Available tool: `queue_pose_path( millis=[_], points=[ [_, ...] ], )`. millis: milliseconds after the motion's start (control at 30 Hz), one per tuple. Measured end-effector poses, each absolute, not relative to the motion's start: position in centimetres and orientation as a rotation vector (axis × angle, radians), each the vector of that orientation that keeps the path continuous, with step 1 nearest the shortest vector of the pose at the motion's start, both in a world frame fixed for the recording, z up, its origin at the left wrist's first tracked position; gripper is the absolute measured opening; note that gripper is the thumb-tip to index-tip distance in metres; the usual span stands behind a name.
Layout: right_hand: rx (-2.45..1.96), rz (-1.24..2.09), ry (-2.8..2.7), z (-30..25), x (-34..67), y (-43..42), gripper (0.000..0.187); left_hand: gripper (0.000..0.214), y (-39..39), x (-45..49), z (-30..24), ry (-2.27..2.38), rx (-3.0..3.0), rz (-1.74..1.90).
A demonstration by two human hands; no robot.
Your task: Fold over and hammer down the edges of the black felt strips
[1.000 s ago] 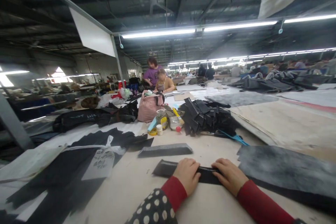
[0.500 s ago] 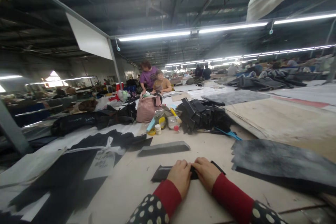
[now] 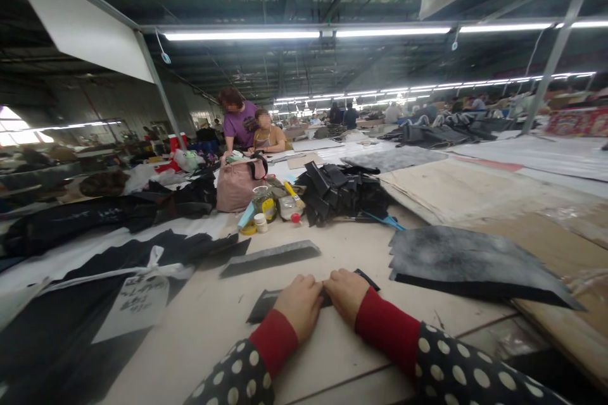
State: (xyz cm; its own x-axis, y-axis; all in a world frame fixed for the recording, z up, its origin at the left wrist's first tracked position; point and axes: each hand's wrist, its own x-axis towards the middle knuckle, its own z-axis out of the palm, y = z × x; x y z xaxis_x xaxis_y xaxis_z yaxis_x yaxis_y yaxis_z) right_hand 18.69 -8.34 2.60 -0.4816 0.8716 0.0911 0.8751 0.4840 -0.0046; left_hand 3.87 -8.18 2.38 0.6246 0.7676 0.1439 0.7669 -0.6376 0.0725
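My left hand and my right hand lie side by side, knuckles up and fingers curled down, pressing on a narrow black fabric strip on the beige table. The strip's ends stick out left and right of the hands. Both arms wear red cuffs under dotted black sleeves. A second grey-black strip lies just beyond the hands.
A large grey felt sheet lies to the right. A heap of black pieces, a pink bag, jars and bottles stand farther back. Black fabric with a white tag covers the left. Two people work at the far end.
My hands, apart on the strip a second ago, have slid together at its middle. The view has swung to the right, so everything sits further left.
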Motion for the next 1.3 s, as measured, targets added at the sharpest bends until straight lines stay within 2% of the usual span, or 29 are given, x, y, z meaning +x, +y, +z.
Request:
queue_pose_path(
  millis=[100,267,433,667,833,1067,1300],
  points=[
    [-1.564,0.003,-2.610,4.4,20.8,-6.6,0.025,0.021,-8.1,3.6,2.0,1.336,2.824,0.332],
    [-1.842,-0.112,-2.439,6.0,26.0,0.1,0.030,0.023,-8.1,3.5,1.8,1.339,2.760,0.430],
    [-2.049,-0.157,-2.344,4.0,29.9,6.1,0.027,0.021,-8.0,3.4,1.6,1.360,2.687,0.502],
    [-2.085,-0.194,-2.251,1.4,30.2,9.1,0.026,0.022,-7.6,3.4,1.4,1.354,2.651,0.551],
    [-1.977,-0.144,-2.216,1.1,30.2,9.1,0.027,0.023,-7.5,3.4,1.4,1.360,2.658,0.562],
    [-1.555,0.163,-2.285,1.5,29.7,7.6,0.019,0.027,-7.6,3.5,1.2,1.355,2.693,0.548],
    [-1.242,0.279,-2.014,7.0,25.3,7.2,0.026,0.029,-7.4,3.7,1.0,1.353,2.733,0.537]
  ],
)
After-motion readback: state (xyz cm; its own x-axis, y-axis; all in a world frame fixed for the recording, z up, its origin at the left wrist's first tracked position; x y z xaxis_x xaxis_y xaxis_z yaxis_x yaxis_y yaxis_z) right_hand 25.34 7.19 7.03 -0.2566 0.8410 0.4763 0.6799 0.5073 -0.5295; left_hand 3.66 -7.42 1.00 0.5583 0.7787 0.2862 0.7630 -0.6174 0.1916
